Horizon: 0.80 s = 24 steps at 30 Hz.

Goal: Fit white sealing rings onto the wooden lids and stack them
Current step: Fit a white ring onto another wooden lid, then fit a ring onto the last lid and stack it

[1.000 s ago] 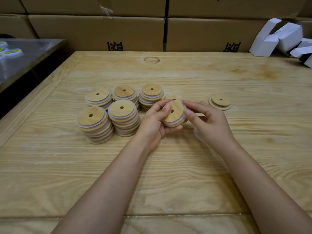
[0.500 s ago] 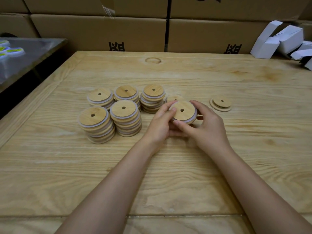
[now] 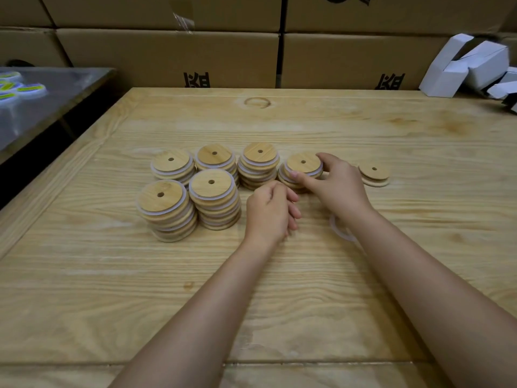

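Observation:
Several stacks of round wooden lids with white sealing rings stand mid-table, the nearest ones at front left (image 3: 165, 208) and beside it (image 3: 214, 198). My right hand (image 3: 334, 186) grips a ringed lid (image 3: 303, 163) lying on top of a short stack at the right end of the back row. My left hand (image 3: 270, 211) hovers just in front, fingers curled, holding nothing. A single bare lid (image 3: 374, 174) lies to the right. A loose white ring (image 3: 340, 229) lies on the table, partly hidden under my right forearm.
Cardboard boxes (image 3: 167, 56) form a wall behind the wooden table (image 3: 307, 289). White folded cartons (image 3: 464, 67) sit at the back right. A metal table (image 3: 53, 93) with tape rolls stands to the left.
Both hands held the ringed lid in the air; now my right hand has set it on the short stack farther back, and my left hand has let go and drawn back.

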Each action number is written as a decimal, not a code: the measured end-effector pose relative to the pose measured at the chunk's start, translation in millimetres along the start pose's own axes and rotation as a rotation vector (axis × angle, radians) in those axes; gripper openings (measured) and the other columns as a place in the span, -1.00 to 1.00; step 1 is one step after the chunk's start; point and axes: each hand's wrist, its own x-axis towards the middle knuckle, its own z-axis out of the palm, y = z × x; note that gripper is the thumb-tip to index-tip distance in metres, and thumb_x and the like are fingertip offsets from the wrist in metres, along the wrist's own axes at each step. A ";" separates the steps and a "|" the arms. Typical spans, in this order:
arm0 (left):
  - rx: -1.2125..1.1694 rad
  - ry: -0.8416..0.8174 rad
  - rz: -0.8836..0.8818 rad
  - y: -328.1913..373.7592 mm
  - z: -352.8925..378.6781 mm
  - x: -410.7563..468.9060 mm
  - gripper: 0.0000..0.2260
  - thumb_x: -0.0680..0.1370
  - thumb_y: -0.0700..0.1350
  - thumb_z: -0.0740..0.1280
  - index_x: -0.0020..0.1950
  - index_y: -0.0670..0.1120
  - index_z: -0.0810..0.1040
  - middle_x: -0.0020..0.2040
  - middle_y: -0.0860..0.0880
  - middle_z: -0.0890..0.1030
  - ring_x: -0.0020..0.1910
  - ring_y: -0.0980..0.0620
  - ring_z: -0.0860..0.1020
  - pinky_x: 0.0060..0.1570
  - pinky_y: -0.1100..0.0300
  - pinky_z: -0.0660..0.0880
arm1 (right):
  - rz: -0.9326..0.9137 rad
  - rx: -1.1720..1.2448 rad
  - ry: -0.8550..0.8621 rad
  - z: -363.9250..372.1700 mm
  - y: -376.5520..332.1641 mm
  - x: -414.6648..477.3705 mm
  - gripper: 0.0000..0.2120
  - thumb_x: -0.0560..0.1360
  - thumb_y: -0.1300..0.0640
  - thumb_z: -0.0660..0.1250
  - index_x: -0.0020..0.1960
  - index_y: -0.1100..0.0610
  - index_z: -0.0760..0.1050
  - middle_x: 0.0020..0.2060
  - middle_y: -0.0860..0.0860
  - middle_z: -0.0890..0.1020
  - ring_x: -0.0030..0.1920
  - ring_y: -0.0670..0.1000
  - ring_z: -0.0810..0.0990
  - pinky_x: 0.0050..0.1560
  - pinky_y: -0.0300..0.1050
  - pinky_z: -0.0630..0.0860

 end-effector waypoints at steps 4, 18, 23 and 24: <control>0.015 0.000 -0.009 0.7 -0.3 0.5 -0.71 0.55 -0.23 0.07 -0.33 -0.13 0.46 -0.56 -0.03 0.52 -0.66 0.07 0.40 -0.67 0.37 0.22 | -0.003 0.026 -0.070 5.4 1.2 0.5 -0.55 0.34 -0.23 0.40 -0.08 0.15 0.50 -0.22 -0.02 0.64 -0.17 -0.03 0.57 -0.20 -0.19 0.45; -0.053 -0.048 -0.025 6.5 0.3 0.5 -0.70 0.55 -0.30 0.04 -0.29 -0.17 0.47 -0.50 -0.09 0.50 -0.65 0.08 0.41 -0.68 0.35 0.26 | 0.104 -0.320 0.087 -20.4 28.7 20.5 -0.44 0.57 -0.15 0.13 0.42 0.19 0.29 0.33 0.22 0.42 0.37 0.25 0.29 0.40 0.14 0.14; -0.065 -0.071 -0.025 8.3 0.1 -0.2 -0.70 0.57 -0.29 0.03 -0.27 -0.17 0.48 -0.46 -0.12 0.51 -0.63 0.07 0.42 -0.66 0.34 0.27 | 0.254 -0.413 -0.011 -35.8 55.3 19.2 -0.55 0.53 -0.13 0.20 0.32 0.10 0.39 0.36 0.15 0.31 0.36 0.26 0.22 0.39 0.16 0.15; -0.066 -0.071 -0.023 8.2 0.1 0.0 -0.70 0.57 -0.29 0.03 -0.26 -0.17 0.48 -0.46 -0.11 0.51 -0.63 0.08 0.42 -0.66 0.34 0.27 | 0.263 -0.361 0.012 -37.1 55.4 19.3 -0.56 0.53 -0.11 0.22 0.32 0.09 0.40 0.37 0.15 0.30 0.36 0.26 0.23 0.35 0.13 0.18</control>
